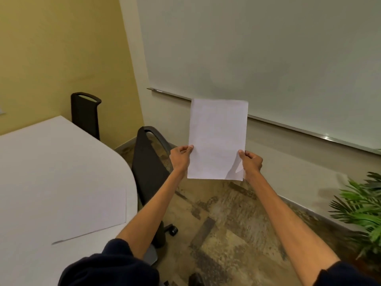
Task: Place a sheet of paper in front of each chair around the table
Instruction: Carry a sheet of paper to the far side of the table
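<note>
I hold white paper [217, 139] upright in the air, to the right of the table and above the floor; whether it is one sheet or a thin stack I cannot tell. My left hand [180, 156] pinches its lower left edge and my right hand [251, 162] pinches its lower right edge. One white sheet [90, 211] lies flat on the white table [41, 157] near its right edge. A black chair [147, 168] stands at that edge, just left of my left arm. A second black chair [85, 112] stands at the table's far side.
A large whiteboard [257, 48] with a metal tray fills the wall ahead. A green potted plant [362, 209] stands at the right on the patterned carpet [226, 234]. A yellow wall [61, 48] rises behind the table.
</note>
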Motion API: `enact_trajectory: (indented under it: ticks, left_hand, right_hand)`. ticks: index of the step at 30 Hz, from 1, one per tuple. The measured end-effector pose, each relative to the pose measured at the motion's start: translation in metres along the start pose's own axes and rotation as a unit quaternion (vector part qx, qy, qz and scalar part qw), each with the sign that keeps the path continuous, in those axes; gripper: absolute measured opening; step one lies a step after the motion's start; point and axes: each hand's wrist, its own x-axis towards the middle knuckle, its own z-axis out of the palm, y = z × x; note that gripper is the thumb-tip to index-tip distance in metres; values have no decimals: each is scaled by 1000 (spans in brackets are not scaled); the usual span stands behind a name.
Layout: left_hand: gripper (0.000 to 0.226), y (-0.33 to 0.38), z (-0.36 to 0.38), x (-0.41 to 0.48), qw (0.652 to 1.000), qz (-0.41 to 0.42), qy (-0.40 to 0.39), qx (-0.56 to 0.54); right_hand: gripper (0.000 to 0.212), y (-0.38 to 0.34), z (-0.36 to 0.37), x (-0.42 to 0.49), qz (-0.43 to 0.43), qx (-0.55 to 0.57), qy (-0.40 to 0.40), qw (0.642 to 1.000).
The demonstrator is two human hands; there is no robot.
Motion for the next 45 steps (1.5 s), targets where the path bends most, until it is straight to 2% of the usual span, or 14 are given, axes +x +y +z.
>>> enact_trajectory:
  ticks: [7, 9, 13, 15, 20, 29, 37, 45]
  left_hand:
    - [29, 14, 68, 122, 1000, 12, 7, 8]
    - [19, 20, 81, 157, 1000, 22, 9, 8]
    - [19, 12, 101, 215, 1000, 4, 26, 8]
    - [29, 8, 109, 240, 999, -10, 41, 10]
    - [35, -7, 128, 312, 996, -24, 76, 43]
    - [28, -22, 169, 454, 983, -67, 166, 45]
    - [30, -27, 143, 556, 961, -93, 260, 27]
    - [32, -51, 72, 652, 925, -116, 362, 21]
  right_hand:
    - [38, -35, 62, 122, 3, 19, -10, 1000]
    - [37, -48, 83, 156, -3, 19, -19, 1000]
    - [28, -56, 119, 212, -15, -11, -34, 999]
    - [25, -55, 138, 237, -7, -18, -42, 999]
    - [32, -53, 196, 304, 10, -37, -81, 996]
    - [33, -69, 326, 440, 11, -75, -183, 980]
    - [36, -81, 464, 495, 35, -88, -294, 951]
    - [35, -71, 627, 503, 39, -93, -396, 913]
